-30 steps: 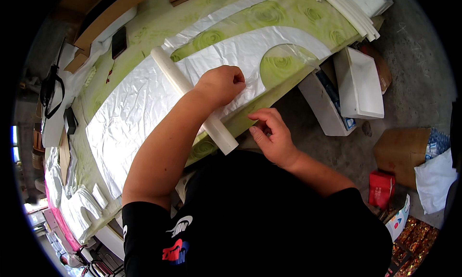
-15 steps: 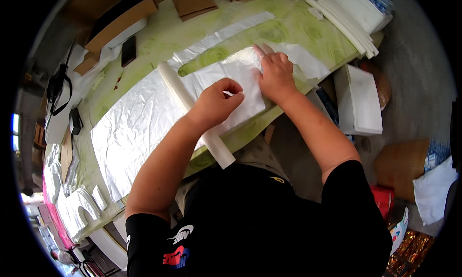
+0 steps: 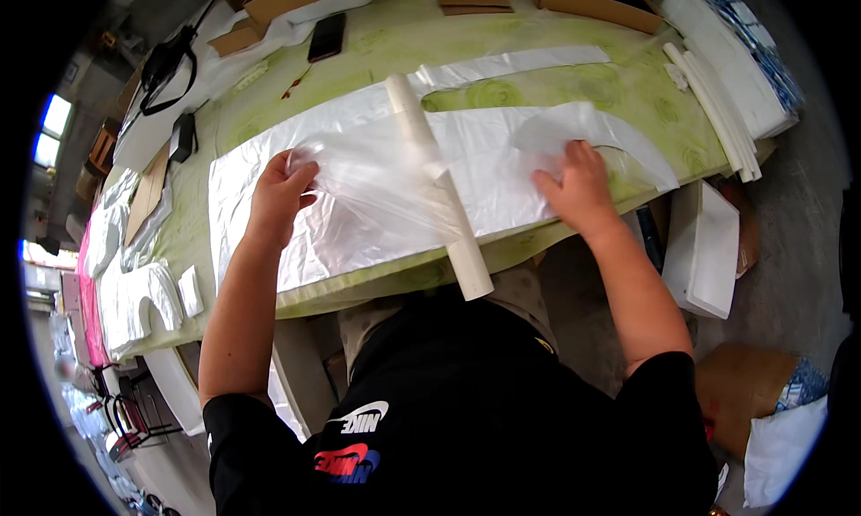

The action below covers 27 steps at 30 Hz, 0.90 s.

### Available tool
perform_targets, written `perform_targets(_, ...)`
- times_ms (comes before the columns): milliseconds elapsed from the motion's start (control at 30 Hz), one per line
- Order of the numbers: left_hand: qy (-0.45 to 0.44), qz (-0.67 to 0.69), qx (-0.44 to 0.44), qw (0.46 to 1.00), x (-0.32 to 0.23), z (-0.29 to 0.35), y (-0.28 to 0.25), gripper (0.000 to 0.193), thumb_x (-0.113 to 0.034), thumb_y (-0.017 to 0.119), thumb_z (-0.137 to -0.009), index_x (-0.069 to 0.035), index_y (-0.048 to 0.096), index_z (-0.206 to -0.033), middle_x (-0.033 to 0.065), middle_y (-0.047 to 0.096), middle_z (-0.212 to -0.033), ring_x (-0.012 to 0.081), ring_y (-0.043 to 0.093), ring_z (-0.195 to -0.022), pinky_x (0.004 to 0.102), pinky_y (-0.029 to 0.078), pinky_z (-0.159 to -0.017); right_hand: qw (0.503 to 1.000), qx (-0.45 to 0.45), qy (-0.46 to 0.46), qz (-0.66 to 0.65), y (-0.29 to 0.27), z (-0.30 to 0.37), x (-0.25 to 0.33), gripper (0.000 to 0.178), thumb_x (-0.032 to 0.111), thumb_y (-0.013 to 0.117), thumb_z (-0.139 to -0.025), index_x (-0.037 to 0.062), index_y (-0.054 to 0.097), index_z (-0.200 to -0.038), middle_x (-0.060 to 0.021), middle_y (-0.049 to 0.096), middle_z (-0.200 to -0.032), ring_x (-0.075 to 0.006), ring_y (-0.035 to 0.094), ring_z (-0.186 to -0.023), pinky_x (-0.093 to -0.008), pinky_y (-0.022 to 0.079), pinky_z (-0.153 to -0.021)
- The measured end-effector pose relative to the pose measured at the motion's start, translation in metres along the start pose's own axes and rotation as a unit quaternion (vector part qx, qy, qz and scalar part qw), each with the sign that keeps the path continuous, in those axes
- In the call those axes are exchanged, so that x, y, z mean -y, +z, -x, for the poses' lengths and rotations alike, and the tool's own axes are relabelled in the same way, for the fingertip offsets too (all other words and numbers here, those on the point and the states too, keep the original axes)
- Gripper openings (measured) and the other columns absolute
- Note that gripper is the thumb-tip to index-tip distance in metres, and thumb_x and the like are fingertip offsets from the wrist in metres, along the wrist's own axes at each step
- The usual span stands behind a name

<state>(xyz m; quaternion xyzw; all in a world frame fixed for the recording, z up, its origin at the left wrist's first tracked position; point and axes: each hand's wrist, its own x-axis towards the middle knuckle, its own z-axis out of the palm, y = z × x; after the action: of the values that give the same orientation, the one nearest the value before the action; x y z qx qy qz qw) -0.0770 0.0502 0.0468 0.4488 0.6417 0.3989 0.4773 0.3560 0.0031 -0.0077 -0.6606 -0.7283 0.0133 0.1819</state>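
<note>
A thin white plastic sheet (image 3: 502, 139), shaped like an apron with strap-like strips, lies spread on the table. Across it rests a pale, round tube (image 3: 465, 247), its near end past the table's front edge. To the tube's left, my left hand (image 3: 280, 197) pinches a sheer flap of plastic film (image 3: 368, 179), stretched back over the tube. My right hand (image 3: 583, 188) is right of the tube, over the sheet's narrower part, thumb and fingers apart. Beside its fingertips, a curved plastic strip (image 3: 628, 144) bends toward the right table edge.
A phone (image 3: 326, 38) and open cardboard boxes (image 3: 592, 4) occupy the far side. Pale tubes (image 3: 717, 112) lie by a white foam box (image 3: 731, 40) at the right. Folded white plastic pieces (image 3: 139, 301) sit at the left. A white bin (image 3: 704, 251) stands below the right edge.
My left hand has moved left across the tube, drawing film with it. My right hand has come nearer and its fingers have spread. The view has shifted left.
</note>
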Motion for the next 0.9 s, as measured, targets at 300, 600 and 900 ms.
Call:
perform_targets(300, 0.398, -0.208, -0.173, 0.877, 0.058, -0.005, -0.003, 0.065, 0.001, 0.072, -0.085, -0.006, 0.051, -0.146, 0.0163, 0.053, -0.144, 0.0350, 0.050, -0.135, 0.0432, 0.039, -0.115, 0.965, -0.221, -0.060, -0.125, 0.010, 0.016, 0.007, 0.048, 0.010, 0.076, -0.081, 0.0030, 0.062, -0.127, -0.0192, 0.062, -0.125, -0.0406, 0.056, -0.121, -0.0486, 0.043, -0.107)
perform_targets(600, 0.364, -0.305, 0.064, 0.877, 0.047, 0.011, 0.076, 0.069, -0.011, 0.059, -0.092, -0.007, 0.036, -0.157, 0.0206, 0.056, -0.144, 0.0363, 0.048, -0.140, 0.0500, 0.032, -0.121, 0.915, -0.070, -0.241, -0.315, 0.006, 0.062, 0.120, 0.041, 0.012, 0.079, -0.083, 0.0081, 0.067, -0.123, -0.0148, 0.061, -0.133, -0.0428, 0.051, -0.132, -0.0514, 0.044, -0.110)
perform_targets(900, 0.372, -0.307, 0.059, 0.874, 0.043, 0.011, 0.061, 0.062, -0.014, 0.059, -0.094, -0.016, 0.045, -0.154, 0.0169, 0.052, -0.151, 0.0368, 0.043, -0.145, 0.0519, 0.033, -0.121, 0.877, 0.014, -0.328, -0.351, 0.011, 0.044, 0.161, 0.029, 0.014, 0.078, -0.084, 0.0080, 0.071, -0.111, -0.0111, 0.066, -0.127, -0.0392, 0.056, -0.125, -0.0499, 0.045, -0.110)
